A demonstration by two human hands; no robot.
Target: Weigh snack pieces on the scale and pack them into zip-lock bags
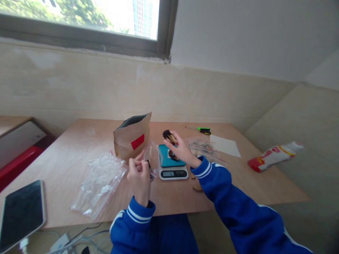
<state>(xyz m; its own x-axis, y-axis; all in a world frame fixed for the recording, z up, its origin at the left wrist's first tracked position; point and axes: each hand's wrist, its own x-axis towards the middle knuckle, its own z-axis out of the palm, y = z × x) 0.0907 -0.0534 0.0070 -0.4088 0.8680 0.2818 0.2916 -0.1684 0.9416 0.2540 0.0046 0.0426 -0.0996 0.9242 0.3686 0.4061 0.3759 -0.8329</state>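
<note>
One table [66,151] stands beneath one window [79,21] and carries the objects listed here in descending size. One tablet [23,208] overlaps the left front edge. One brown paper bag [125,143], open at the top and marked with one red label, stands upright behind the left hand [139,178]. A heap of clear bags [100,180], too tangled to count, lies to that hand's left. One white-and-red bottle [275,157] is at the far right. One scale [173,173] with a blue platform sits between the two hands. One white sheet [226,146] lies beside several overlapping filled bags [205,145], their number unclear; two screwdrivers [203,131] lie behind them.

The left hand is closed, thumb against index finger, pinching one clear zip bag [153,153] just left of the scale. The right hand [182,146] is partly curled, thumb and fingers gripping one dark-and-tan piece [169,136] at its fingertips, above the rear of the platform and beyond the left hand, to its right. Similar pieces [173,156], not clearly countable, rest on the platform below the right hand.
</note>
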